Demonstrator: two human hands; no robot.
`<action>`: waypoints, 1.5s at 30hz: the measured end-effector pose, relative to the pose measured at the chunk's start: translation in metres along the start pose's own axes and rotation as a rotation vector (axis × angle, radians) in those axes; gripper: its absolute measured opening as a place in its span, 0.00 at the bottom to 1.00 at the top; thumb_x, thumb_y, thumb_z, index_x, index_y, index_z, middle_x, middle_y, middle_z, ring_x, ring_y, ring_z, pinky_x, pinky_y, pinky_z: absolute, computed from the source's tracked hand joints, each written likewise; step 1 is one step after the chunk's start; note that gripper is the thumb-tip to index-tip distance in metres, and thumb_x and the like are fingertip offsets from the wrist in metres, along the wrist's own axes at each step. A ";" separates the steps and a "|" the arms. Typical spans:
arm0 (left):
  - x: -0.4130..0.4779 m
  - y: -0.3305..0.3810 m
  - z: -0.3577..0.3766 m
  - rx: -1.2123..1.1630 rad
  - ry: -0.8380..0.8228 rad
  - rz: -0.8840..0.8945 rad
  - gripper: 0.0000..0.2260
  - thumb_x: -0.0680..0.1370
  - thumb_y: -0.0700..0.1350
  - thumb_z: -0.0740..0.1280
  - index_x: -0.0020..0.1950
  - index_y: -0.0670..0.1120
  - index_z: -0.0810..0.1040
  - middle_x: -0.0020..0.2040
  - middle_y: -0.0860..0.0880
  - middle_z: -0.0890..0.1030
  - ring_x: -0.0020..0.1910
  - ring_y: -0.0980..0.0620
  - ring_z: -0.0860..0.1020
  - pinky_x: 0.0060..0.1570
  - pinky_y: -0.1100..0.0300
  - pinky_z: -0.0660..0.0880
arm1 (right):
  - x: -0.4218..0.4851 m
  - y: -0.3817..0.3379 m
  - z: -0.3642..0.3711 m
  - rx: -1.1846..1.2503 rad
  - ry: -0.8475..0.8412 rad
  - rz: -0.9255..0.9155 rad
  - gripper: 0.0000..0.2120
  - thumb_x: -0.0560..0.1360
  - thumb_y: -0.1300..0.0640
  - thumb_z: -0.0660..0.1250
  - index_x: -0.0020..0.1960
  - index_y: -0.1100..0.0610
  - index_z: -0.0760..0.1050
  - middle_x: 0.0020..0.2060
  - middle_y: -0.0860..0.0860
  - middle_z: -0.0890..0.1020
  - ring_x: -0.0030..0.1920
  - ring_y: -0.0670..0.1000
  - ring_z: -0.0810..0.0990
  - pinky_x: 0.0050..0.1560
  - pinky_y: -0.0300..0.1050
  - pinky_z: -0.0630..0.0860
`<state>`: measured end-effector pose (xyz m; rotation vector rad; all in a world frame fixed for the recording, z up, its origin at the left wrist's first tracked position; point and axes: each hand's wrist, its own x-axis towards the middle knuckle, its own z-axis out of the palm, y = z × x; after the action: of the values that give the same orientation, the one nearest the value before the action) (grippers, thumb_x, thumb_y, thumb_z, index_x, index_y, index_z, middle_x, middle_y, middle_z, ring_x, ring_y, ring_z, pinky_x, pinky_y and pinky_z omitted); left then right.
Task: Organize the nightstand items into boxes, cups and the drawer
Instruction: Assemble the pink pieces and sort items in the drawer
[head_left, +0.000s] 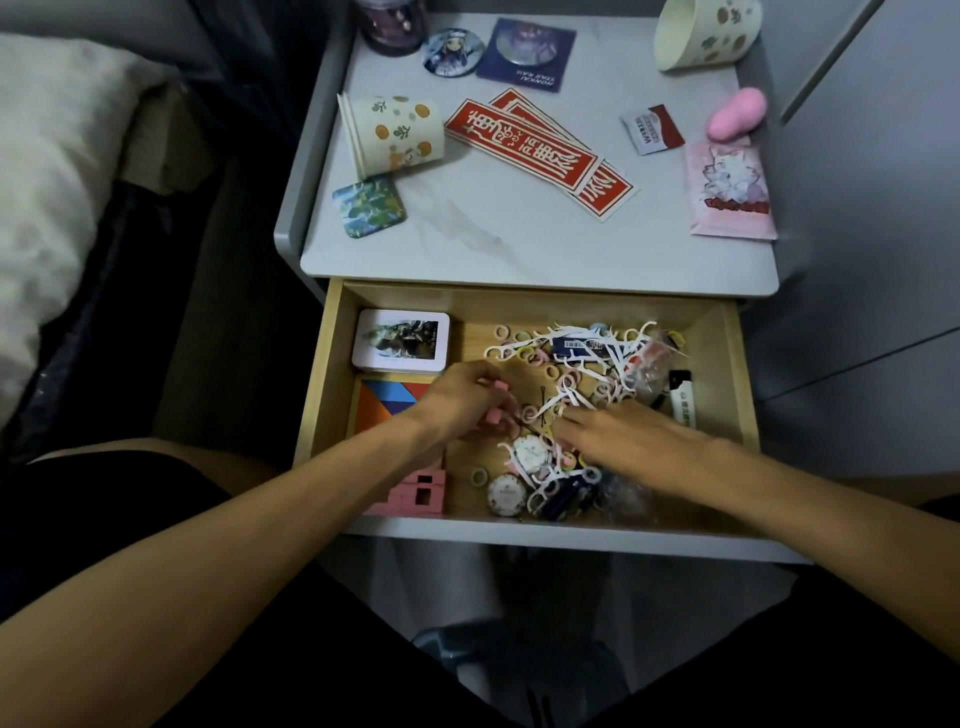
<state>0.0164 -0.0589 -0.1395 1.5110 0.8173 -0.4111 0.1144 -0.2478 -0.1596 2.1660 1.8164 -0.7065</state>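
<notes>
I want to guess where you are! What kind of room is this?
Most likely a bedroom. There is a nightstand with its drawer pulled open and full of small things, and a white pillow lies right beside it.

Dim, soft indoor light; wide-angle bending at edges; slight blur throughout.
</notes>
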 end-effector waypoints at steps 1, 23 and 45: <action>-0.001 0.001 -0.001 -0.018 -0.008 -0.001 0.04 0.82 0.36 0.62 0.54 0.41 0.76 0.43 0.43 0.83 0.33 0.52 0.82 0.38 0.59 0.81 | 0.000 0.000 0.001 0.004 0.008 -0.004 0.25 0.72 0.75 0.65 0.64 0.59 0.66 0.47 0.50 0.72 0.39 0.48 0.75 0.37 0.38 0.74; -0.008 0.013 -0.009 -0.179 -0.056 0.146 0.08 0.82 0.41 0.64 0.60 0.43 0.77 0.50 0.46 0.85 0.41 0.55 0.78 0.34 0.67 0.73 | -0.010 0.028 -0.028 0.137 0.130 0.366 0.11 0.79 0.52 0.66 0.54 0.60 0.75 0.43 0.52 0.81 0.42 0.50 0.80 0.52 0.45 0.77; -0.047 0.031 -0.041 -0.357 -0.042 0.281 0.10 0.68 0.38 0.73 0.48 0.41 0.80 0.37 0.45 0.84 0.33 0.54 0.82 0.37 0.66 0.80 | 0.008 -0.048 -0.086 1.347 0.695 0.253 0.12 0.77 0.58 0.71 0.59 0.55 0.76 0.39 0.56 0.83 0.31 0.57 0.83 0.33 0.54 0.81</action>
<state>-0.0023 -0.0283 -0.0794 1.2541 0.5966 -0.0803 0.0870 -0.1908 -0.0838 3.7768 1.2636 -1.5434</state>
